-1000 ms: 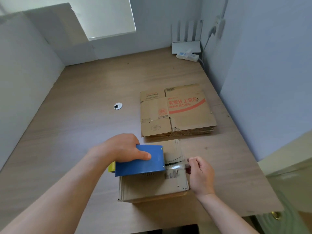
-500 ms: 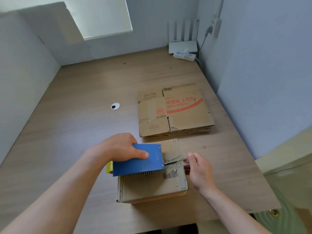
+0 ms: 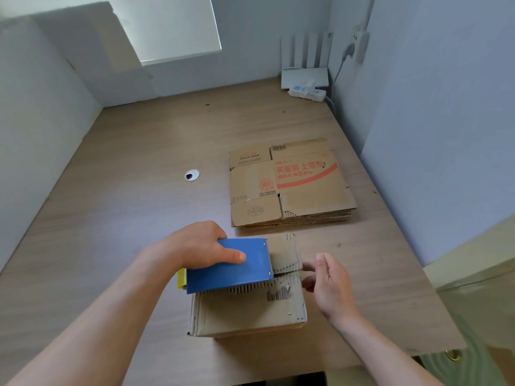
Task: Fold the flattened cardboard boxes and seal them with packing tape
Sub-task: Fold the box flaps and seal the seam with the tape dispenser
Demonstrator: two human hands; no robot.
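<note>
A folded cardboard box [image 3: 250, 313] stands on the wooden table [image 3: 125, 218] near its front edge, top flaps closed. My left hand [image 3: 199, 245] grips a blue tape dispenser [image 3: 231, 270] that rests on the box top, over the seam. My right hand [image 3: 327, 285] is at the box's right edge, thumb and fingers pinching toward the seam end; whether tape is between them I cannot tell. A stack of flattened cardboard boxes [image 3: 289, 185] with red print lies behind the box.
A round cable hole [image 3: 192, 174] sits in the table left of the stack. A white router [image 3: 305, 76] and power strip [image 3: 306, 92] occupy the far right corner. Walls close in on the left, back and right.
The shiny tape strip stretched between dispenser and right hand one second ago is no longer visible. My right hand has turned and opened slightly at the box edge. The dispenser has hardly moved.
</note>
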